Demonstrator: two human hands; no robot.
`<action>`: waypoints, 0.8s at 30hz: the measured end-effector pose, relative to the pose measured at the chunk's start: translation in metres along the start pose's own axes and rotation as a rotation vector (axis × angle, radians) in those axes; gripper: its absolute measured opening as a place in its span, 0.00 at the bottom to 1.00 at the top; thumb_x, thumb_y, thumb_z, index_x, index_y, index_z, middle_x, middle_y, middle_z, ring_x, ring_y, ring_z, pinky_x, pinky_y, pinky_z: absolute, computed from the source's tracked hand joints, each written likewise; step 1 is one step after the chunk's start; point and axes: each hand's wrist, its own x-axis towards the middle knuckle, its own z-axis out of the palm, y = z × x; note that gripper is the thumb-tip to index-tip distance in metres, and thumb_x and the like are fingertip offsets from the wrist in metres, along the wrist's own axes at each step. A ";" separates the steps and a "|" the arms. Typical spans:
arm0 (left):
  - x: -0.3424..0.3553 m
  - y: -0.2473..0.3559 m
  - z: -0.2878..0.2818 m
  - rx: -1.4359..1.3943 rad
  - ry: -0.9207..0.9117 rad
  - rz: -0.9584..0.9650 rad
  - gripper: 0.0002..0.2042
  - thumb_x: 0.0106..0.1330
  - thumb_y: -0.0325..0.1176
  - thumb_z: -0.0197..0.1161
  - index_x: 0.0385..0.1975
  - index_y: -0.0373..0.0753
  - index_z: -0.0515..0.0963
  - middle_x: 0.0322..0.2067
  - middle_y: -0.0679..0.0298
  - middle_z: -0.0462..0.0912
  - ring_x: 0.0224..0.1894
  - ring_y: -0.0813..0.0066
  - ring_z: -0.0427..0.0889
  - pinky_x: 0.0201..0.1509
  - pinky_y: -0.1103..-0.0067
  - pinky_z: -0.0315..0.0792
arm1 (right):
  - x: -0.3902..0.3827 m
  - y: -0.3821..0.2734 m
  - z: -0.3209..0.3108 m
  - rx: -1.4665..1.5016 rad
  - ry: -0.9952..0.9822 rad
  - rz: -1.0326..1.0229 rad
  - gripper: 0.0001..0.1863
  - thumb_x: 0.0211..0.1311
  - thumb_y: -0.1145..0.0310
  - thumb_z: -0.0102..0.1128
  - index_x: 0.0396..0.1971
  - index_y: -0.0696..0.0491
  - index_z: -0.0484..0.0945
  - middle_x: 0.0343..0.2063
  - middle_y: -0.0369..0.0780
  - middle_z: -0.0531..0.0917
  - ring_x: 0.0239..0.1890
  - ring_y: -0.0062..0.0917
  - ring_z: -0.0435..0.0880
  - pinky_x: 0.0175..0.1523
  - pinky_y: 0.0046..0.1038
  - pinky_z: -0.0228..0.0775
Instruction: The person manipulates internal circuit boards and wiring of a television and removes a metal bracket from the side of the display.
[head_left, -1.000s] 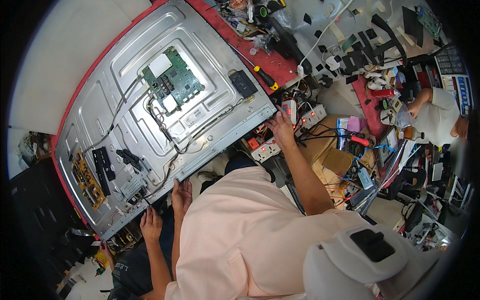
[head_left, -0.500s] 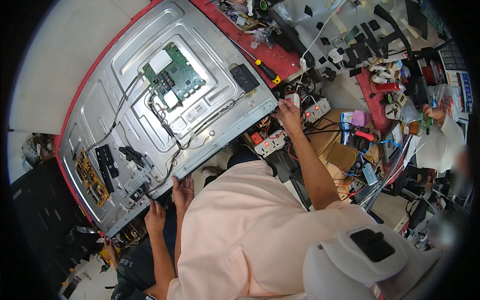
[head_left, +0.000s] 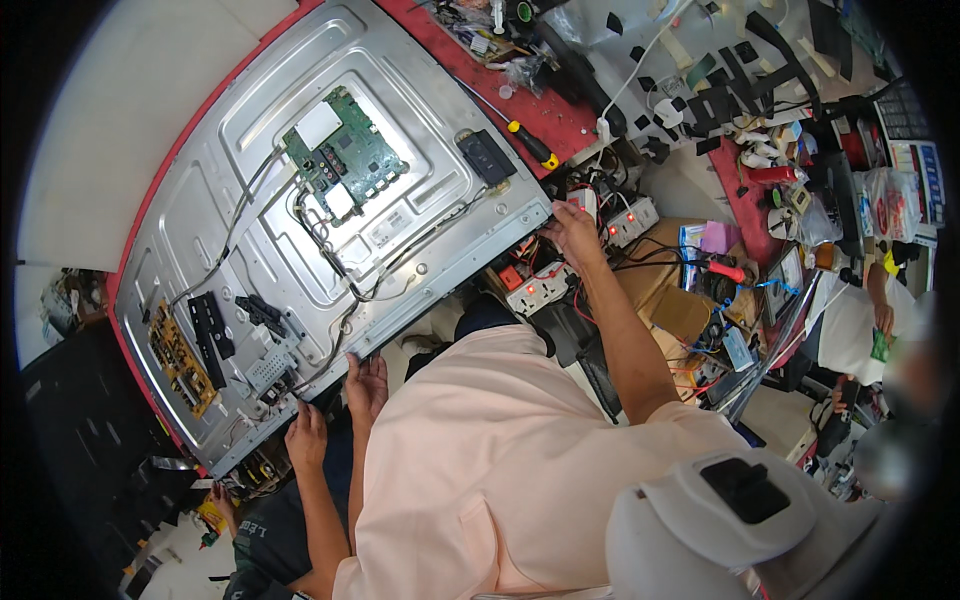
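Note:
A large television point(head_left: 400, 90) lies face down, its silver metal back showing a green circuit board point(head_left: 350, 155), cables and a brown power board point(head_left: 182, 365). My right hand point(head_left: 575, 235) is closed on its near right corner. Farther left along the near edge, my left hand point(head_left: 367, 388) holds the rim, thumb at the edge and fingers curled; the fingertips are partly hidden. Just left of it, a co-worker's hand point(head_left: 308, 432) touches the same edge. That co-worker, in a dark shirt point(head_left: 270, 540), has another hand point(head_left: 222, 500) near the left corner.
Red matting point(head_left: 570, 120) borders the television, with a yellow-and-black screwdriver point(head_left: 530, 142) on it. Lit power strips point(head_left: 540, 288) and tangled wires sit beyond the near right corner. A dark panel point(head_left: 80, 430) stands at left. Other people are at the far right by a cluttered bench.
The television and my right hand have shifted very slightly left in view. Both my hands keep their hold. At the far right, another person's hand has moved lower.

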 end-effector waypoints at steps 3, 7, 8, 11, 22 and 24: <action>0.002 -0.002 0.001 0.010 0.015 -0.008 0.17 0.62 0.44 0.57 0.45 0.40 0.71 0.44 0.64 0.75 0.49 0.72 0.73 0.51 0.78 0.69 | 0.006 0.009 -0.007 -0.170 0.047 -0.069 0.13 0.64 0.65 0.51 0.42 0.60 0.72 0.32 0.39 0.79 0.31 0.24 0.80 0.38 0.28 0.75; 0.003 -0.001 -0.007 0.003 -0.003 -0.014 0.17 0.62 0.43 0.57 0.45 0.40 0.72 0.45 0.65 0.75 0.49 0.73 0.72 0.51 0.79 0.69 | -0.004 0.009 -0.002 0.003 -0.013 0.007 0.13 0.65 0.62 0.49 0.40 0.57 0.72 0.33 0.39 0.80 0.34 0.26 0.80 0.42 0.30 0.73; 0.003 -0.001 -0.007 0.001 -0.001 -0.010 0.17 0.62 0.43 0.58 0.45 0.40 0.72 0.45 0.65 0.76 0.49 0.73 0.72 0.51 0.79 0.69 | -0.016 0.000 0.010 0.124 -0.030 0.046 0.13 0.65 0.62 0.49 0.40 0.57 0.72 0.33 0.39 0.80 0.35 0.26 0.80 0.42 0.31 0.73; 0.003 -0.001 -0.004 0.005 0.002 -0.009 0.16 0.62 0.43 0.58 0.45 0.41 0.72 0.44 0.65 0.76 0.49 0.73 0.72 0.51 0.79 0.69 | -0.017 0.003 0.004 0.201 -0.103 0.092 0.14 0.65 0.61 0.49 0.43 0.55 0.71 0.37 0.41 0.79 0.37 0.29 0.79 0.45 0.33 0.72; 0.002 0.002 -0.002 0.002 0.019 0.003 0.16 0.61 0.43 0.59 0.44 0.41 0.72 0.44 0.65 0.76 0.48 0.73 0.73 0.50 0.78 0.69 | -0.002 0.001 0.018 -0.123 -0.074 0.048 0.30 0.52 0.76 0.63 0.53 0.63 0.59 0.40 0.44 0.76 0.39 0.28 0.80 0.36 0.30 0.79; 0.004 0.001 -0.001 -0.004 0.023 0.008 0.15 0.61 0.43 0.59 0.44 0.41 0.72 0.43 0.65 0.76 0.47 0.73 0.73 0.50 0.78 0.69 | 0.001 0.003 0.015 -0.163 -0.076 0.036 0.30 0.52 0.75 0.64 0.53 0.64 0.58 0.40 0.44 0.76 0.38 0.29 0.80 0.36 0.30 0.79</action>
